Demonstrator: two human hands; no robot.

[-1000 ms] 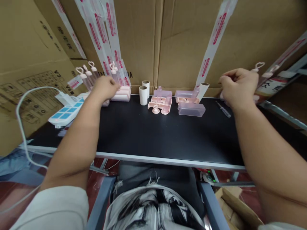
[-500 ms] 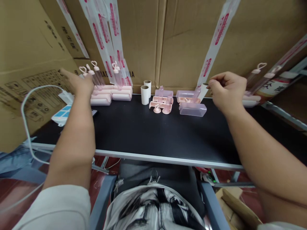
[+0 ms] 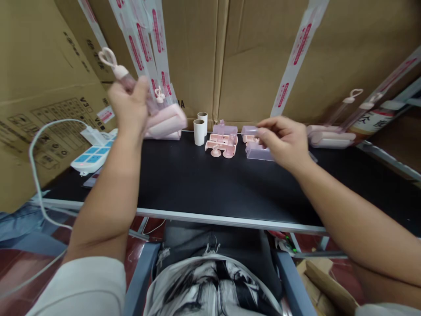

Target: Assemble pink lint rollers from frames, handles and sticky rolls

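My left hand (image 3: 130, 103) is closed around the clear pink handle of a lint roller (image 3: 166, 122), lifted and tilted. Its heart-shaped end (image 3: 108, 57) points up to the left, and its pink roller head to the lower right. Another heart-topped handle (image 3: 159, 94) stands behind it. My right hand (image 3: 279, 140) hovers at the purple clear covers (image 3: 258, 152), thumb and fingers pinched together; whether anything is between them is hidden. Beside it lie pink roller parts (image 3: 222, 142) with round ends. Two white paper rolls (image 3: 198, 132) stand upright to their left.
More assembled lint rollers (image 3: 332, 137) stand at the right, near a labelled bottle (image 3: 375, 118). A white and blue power strip (image 3: 94, 153) with a cable lies at the left. Cardboard (image 3: 250, 57) walls the back of the black table (image 3: 210, 184).
My left hand has moved right, lifting a lint roller from the left group. My right hand has moved left and slightly down, over the purple covers; the white roll beside it no longer shows.
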